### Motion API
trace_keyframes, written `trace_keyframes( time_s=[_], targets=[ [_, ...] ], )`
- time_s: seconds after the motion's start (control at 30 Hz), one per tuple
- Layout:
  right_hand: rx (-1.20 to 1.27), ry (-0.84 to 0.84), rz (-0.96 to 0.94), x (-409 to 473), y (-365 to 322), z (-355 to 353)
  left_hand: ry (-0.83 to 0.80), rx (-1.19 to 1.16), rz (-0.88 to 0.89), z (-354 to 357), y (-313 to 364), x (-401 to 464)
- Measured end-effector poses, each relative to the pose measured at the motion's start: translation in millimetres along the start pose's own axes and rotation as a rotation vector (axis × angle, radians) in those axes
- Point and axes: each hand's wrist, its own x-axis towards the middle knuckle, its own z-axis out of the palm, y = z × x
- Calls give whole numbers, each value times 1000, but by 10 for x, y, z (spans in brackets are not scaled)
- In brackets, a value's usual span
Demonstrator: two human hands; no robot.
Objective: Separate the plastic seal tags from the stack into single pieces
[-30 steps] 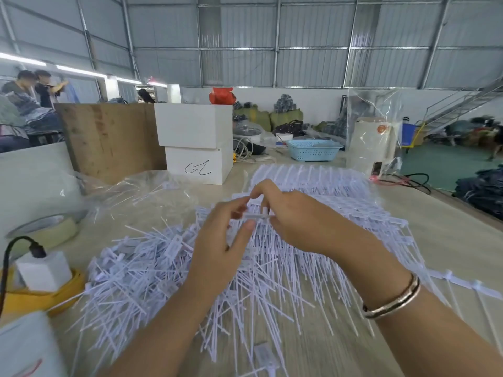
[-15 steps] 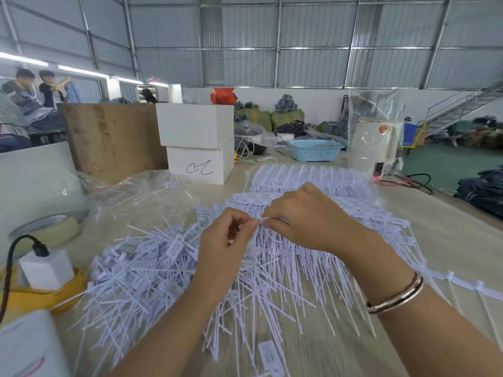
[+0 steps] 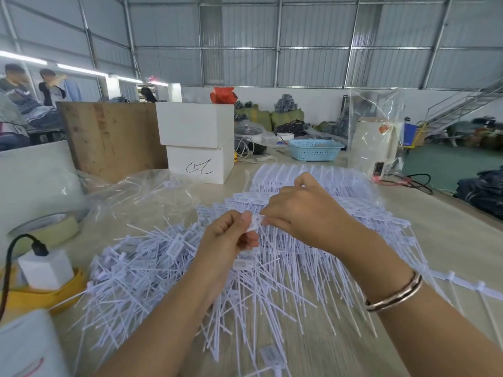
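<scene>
Since a second ago I see my left hand (image 3: 231, 238) and right hand (image 3: 302, 213) have dropped closer above the stack (image 3: 313, 197), both pinching one seal tag (image 3: 255, 223), so it looks nearly snapped free.

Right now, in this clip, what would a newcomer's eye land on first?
Probably the two hands at centre: the left hand and right hand pinch one white tag between them. Beneath them a big heap of white tags covers the wooden table. Behind stand two stacked white boxes, with a blue basket to their right.
</scene>
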Motion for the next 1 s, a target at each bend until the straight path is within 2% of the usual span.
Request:
trace_keyframes(
  time_s=[0.17, 0.27, 0.4, 0.5, 0.6, 0.63, 0.67, 0.73, 0.77, 0.87, 0.93, 1.0],
  targets=[
    [35, -29, -34, -5, 36, -8, -43, -45, -20, 9, 14, 5],
    [19, 30, -36, -3, 44, 12, 0, -115, -82, 45, 36, 12],
    [-34, 151, 51, 5, -43, 120, 69, -223, -159, 79, 68, 36],
    [110, 174, 141, 10, -28, 134, 94, -325, -167, 63, 92, 36],
    [386, 283, 348, -91, 220, 62, 217, -379, -116, -115, 84, 81],
    [433, 307, 383, -124, 292, 28, 263, -268, -59, -176, 69, 99],
    [441, 293, 390, -140, 328, 3, 304, -57, 9, -218, 55, 111],
    [449, 193, 339, -123, 305, -16, 375, 422, 134, -257, 2, 116],
    [453, 136, 304, -108, 272, -23, 402, 591, 177, -263, -26, 114],
    [548, -9, 193, -72, 194, -61, 475, 823, 289, -286, -59, 73],
    [668, -73, 158, -58, 118, -76, 524, 941, 429, -296, -15, 57],
    [725, -85, 147, -39, 39, -72, 415, 932, 544, -230, 47, 28]
  ],
)
